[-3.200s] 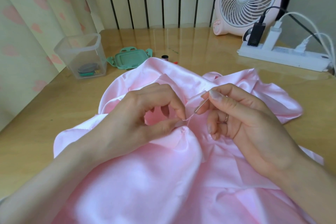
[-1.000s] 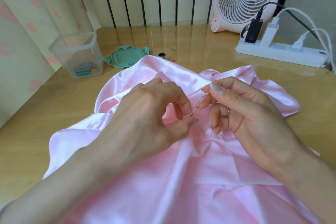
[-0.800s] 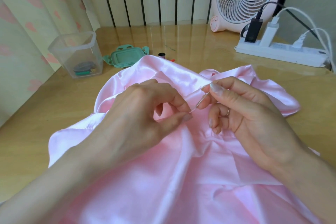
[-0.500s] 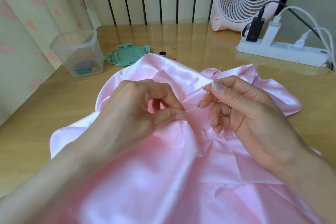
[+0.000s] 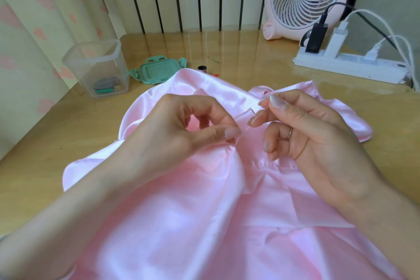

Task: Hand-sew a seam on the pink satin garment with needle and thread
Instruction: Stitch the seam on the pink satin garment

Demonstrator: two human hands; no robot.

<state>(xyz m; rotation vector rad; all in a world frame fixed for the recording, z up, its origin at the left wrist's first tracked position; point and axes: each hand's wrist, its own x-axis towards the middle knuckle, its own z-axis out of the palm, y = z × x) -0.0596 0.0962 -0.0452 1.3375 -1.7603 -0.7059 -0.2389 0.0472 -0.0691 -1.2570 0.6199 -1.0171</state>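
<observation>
Your left hand [image 5: 181, 134] pinched a fold of the pink satin garment [image 5: 181, 211] between thumb and forefinger. Your right hand [image 5: 318, 141] gripped the needle [image 5: 259, 116] between thumb and forefinger, with its other fingers curled in.

The table [image 5: 45, 143] lay under both hands. The garment was spread across it beneath your hands and back toward you, bunched up between them. Beyond your right hand stood the fan [image 5: 304, 0], upright, with the power strip [image 5: 350, 66] just in front of it. Beyond your left hand, to its outer side, stood the clear container [image 5: 97, 68], open, with small items in the bottom. The green lid [image 5: 159, 71] lay just beside it. A dark spool [image 5: 201, 68] sat past the garment's far edge.

The needle slanted down from your right fingertips toward your left thumb tip. Whether its point touched the fold could not be told. The thread was too fine to confirm.
</observation>
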